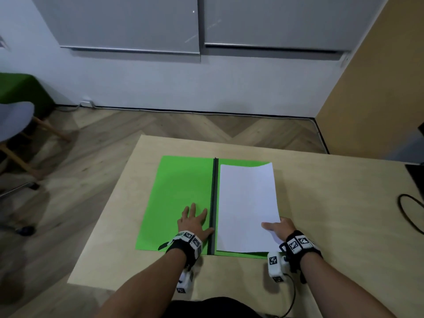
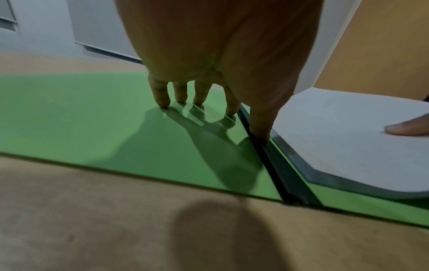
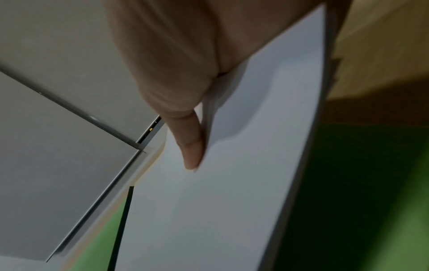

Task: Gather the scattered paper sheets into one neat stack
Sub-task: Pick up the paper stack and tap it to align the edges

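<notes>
A stack of white paper sheets [image 1: 247,207] [image 2: 343,139] [image 3: 232,192] lies over the right half of an open green folder [image 1: 174,198] [image 2: 69,119] with a dark spine [image 1: 213,203]. My right hand [image 1: 278,228] pinches the stack's near right edge, thumb [image 3: 192,146] on top and fingers hidden beneath; that edge is lifted off the folder. My left hand [image 1: 195,220] [image 2: 209,102] lies flat with spread fingers on the folder's left half, its thumb against the spine.
The folder lies on a light wooden table [image 1: 332,203]. A black cable [image 1: 410,212] and a dark object [image 1: 416,177] sit at the table's right edge. A grey chair [image 1: 16,120] stands on the floor at left.
</notes>
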Available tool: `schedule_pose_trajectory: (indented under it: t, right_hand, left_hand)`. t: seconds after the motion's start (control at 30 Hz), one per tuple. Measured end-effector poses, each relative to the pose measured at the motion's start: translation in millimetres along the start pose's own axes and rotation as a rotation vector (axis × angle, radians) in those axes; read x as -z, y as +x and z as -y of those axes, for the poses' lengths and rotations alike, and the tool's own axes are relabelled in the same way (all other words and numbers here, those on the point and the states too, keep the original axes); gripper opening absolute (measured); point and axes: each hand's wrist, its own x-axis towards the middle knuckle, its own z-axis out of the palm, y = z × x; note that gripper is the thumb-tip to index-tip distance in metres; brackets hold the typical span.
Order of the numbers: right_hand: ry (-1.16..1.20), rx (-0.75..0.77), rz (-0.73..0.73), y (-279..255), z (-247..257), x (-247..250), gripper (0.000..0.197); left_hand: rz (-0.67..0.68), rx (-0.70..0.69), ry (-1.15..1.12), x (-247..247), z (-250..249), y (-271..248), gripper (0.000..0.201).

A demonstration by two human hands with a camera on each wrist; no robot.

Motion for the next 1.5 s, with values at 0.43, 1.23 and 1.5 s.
schedule_pose_trajectory:
  t: [0.43, 1.23, 1.5]
  right_hand:
    - [-0.047, 0.041, 0.031, -0.1, 13.0, -6.3, 0.036]
    - [0.061, 0.059, 0.092, 8.0, 3.5, -25.3, 0.029]
    - [-0.165, 0.090, 0.046, -1.9, 20.8, -19.1, 0.040]
  left_hand:
    - [-0.099, 0.032, -0.109, 8.5, 15.4, 5.6, 0.063]
    - [-0.030, 0.202, -0.129, 8.3, 44.2, 11.4, 0.102]
    - [-0.095, 0.382, -0.197, 27.1, 77.1, 4.9, 0.105]
